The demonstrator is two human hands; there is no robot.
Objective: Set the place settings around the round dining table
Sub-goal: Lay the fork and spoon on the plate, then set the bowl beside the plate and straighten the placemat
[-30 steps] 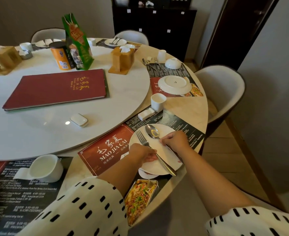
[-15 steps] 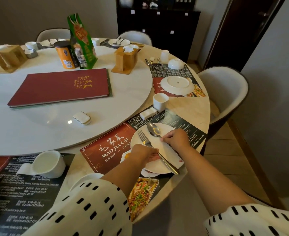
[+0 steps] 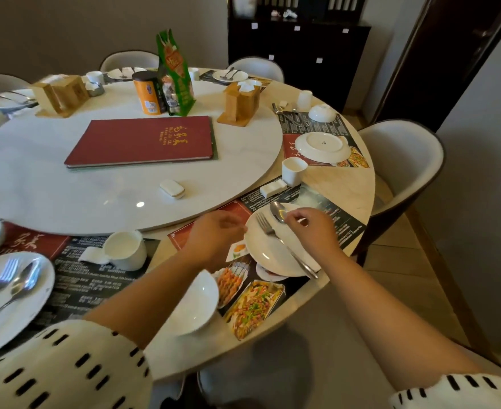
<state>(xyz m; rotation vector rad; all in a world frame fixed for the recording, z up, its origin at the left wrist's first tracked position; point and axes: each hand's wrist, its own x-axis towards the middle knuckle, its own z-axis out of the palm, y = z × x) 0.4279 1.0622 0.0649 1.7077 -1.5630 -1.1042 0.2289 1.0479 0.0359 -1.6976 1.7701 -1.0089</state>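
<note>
Left hand blurred, hovering beside plate, fingers loosely curled, nothing held. Right hand over plate's far rim, fingertips pinched at spoon. Plate on bench placemat, carrying fork and spoon. Empty white bowl near bench edge.

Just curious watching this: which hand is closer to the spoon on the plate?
Right. The right hand is at the spoon, fingertips by its bowl. The left hand hovers left of the plate.
</note>
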